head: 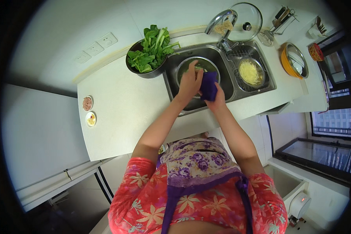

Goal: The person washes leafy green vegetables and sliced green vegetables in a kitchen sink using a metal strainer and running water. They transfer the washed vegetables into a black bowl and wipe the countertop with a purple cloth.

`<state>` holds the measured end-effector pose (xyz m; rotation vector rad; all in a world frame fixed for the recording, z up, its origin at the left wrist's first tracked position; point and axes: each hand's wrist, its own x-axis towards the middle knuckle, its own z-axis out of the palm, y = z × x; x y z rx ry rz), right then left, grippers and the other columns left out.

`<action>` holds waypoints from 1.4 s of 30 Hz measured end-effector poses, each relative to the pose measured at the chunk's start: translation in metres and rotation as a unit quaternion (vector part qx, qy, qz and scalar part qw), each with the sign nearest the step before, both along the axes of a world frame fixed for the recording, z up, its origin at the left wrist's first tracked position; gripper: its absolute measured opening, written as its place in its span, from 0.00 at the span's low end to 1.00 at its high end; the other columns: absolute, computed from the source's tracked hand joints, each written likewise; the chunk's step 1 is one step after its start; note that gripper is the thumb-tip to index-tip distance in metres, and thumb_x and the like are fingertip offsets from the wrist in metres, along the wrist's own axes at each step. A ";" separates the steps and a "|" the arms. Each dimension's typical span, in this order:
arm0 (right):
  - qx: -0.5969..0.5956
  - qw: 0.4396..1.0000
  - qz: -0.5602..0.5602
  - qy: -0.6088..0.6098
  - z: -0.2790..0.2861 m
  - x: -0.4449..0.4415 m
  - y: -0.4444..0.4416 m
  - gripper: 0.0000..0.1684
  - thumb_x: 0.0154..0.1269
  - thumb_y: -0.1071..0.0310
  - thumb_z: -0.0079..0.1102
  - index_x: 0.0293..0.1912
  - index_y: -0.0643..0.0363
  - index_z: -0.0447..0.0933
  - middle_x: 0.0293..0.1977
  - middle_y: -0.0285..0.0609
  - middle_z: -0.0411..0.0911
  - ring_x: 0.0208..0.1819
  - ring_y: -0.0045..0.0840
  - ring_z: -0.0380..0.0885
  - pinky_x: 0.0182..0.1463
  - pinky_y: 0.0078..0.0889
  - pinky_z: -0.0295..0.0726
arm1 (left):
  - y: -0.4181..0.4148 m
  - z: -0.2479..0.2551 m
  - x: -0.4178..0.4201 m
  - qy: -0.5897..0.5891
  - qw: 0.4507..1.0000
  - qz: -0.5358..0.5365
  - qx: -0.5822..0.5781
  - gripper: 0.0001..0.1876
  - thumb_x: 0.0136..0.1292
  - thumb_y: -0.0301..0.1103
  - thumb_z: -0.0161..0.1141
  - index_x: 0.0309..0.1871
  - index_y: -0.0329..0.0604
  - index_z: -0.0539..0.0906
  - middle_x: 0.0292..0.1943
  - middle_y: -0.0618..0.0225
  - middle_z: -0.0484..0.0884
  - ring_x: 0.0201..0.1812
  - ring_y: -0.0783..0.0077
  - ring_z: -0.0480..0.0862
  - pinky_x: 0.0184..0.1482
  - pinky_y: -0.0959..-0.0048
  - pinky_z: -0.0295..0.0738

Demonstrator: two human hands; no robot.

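Both my hands are above the left bowl of a stainless steel double sink (171, 90). My right hand (218, 98) grips a folded purple cloth (209, 84). My left hand (190, 82) is at the cloth's left edge, its fingers apart and pointing away from me; whether it touches the cloth is hard to see. Below them in the sink bowl is a round metal basin (212, 61), its contents mostly covered by my hands and the cloth. In the right sink bowl, a bowl of pale yellow shreds (249, 72) rests on a wire rack (242, 54).
A dark pot of leafy greens (147, 55) stands left of the sink. Small dishes of minced meat (87, 103) and chopped pieces (91, 119) lie near the left counter edge. Behind are a chrome faucet (223, 41) and glass lid (253, 14); an orange basin (291, 63) is right.
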<state>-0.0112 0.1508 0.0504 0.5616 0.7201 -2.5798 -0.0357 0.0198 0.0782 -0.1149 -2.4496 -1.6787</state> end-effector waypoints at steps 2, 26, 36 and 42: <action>0.000 1.000 0.018 0.017 0.032 0.015 -0.010 0.24 0.70 0.59 0.41 0.60 0.62 0.61 0.55 0.47 0.70 0.54 0.34 0.73 0.55 0.41 0.74 | -0.004 -0.018 -0.035 0.204 0.951 0.083 -0.218 0.18 0.61 0.33 0.51 0.54 0.42 0.70 0.38 0.61 0.77 0.39 0.54 0.78 0.39 0.63 0.72; -0.197 0.977 0.075 -0.024 0.010 -0.014 0.011 0.23 0.70 0.53 0.35 0.57 0.53 0.67 0.51 0.41 0.74 0.52 0.37 0.73 0.59 0.44 0.70 | 0.077 -0.027 -0.076 -0.100 0.612 -0.119 0.775 0.19 0.62 0.39 0.49 0.52 0.37 0.74 0.47 0.53 0.78 0.46 0.61 0.77 0.48 0.67 0.73; 0.658 0.733 -0.061 0.161 -0.085 -0.064 0.350 0.35 0.60 0.65 0.59 0.64 0.60 0.58 0.54 0.50 0.69 0.54 0.33 0.71 0.58 0.30 0.69 | -0.034 -0.048 0.106 -0.137 0.707 -0.027 0.693 0.25 0.63 0.40 0.48 0.61 0.38 0.66 0.54 0.56 0.75 0.47 0.64 0.77 0.51 0.67 0.70; 0.896 0.396 -0.005 0.200 -0.143 -0.045 0.422 0.28 0.59 0.58 0.56 0.56 0.63 0.69 0.59 0.56 0.64 0.60 0.45 0.64 0.65 0.47 0.58 | -0.064 -0.052 0.161 -0.114 0.708 0.098 0.690 0.21 0.63 0.40 0.50 0.56 0.40 0.71 0.48 0.60 0.77 0.45 0.67 0.76 0.49 0.69 0.70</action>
